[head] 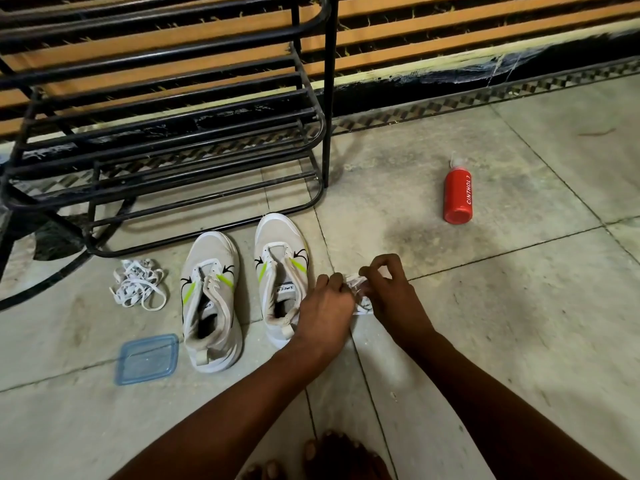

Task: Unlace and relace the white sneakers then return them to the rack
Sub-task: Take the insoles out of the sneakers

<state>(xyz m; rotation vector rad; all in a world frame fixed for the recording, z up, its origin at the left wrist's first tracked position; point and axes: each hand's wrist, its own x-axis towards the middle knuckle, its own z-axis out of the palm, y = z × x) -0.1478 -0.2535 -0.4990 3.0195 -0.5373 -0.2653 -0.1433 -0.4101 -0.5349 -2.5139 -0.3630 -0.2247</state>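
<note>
Your two hands meet just right of the frame's centre, low over the tiled floor (485, 306). Your left hand (327, 303) and your right hand (389, 289) both have their fingers curled around a bunched white lace (358, 289), which shows as a small crumpled wad between them and touches both hands. Just beside your left hand, to its left, stands the right-hand sneaker (280, 268) of the white pair, toe pointing up the frame, its eyelets bare; your left wrist overlaps its heel. The other sneaker (209, 299) stands parallel to it, a little further left and slightly lower in the frame, also unlaced, its tongue loose. Left of that sneaker lies a second lace (138, 284) in a loose tangled heap on the floor, well apart from both hands. The black metal rack (166, 133) fills the upper left of the frame, its lowest bar just beyond the sneakers' toes. A blue transparent lid (147, 358) lies flat at lower left, near the left sneaker's heel. A red bottle (458, 195) lies on the floor at upper right. Your bare toes (332, 459) show at the bottom edge.
</note>
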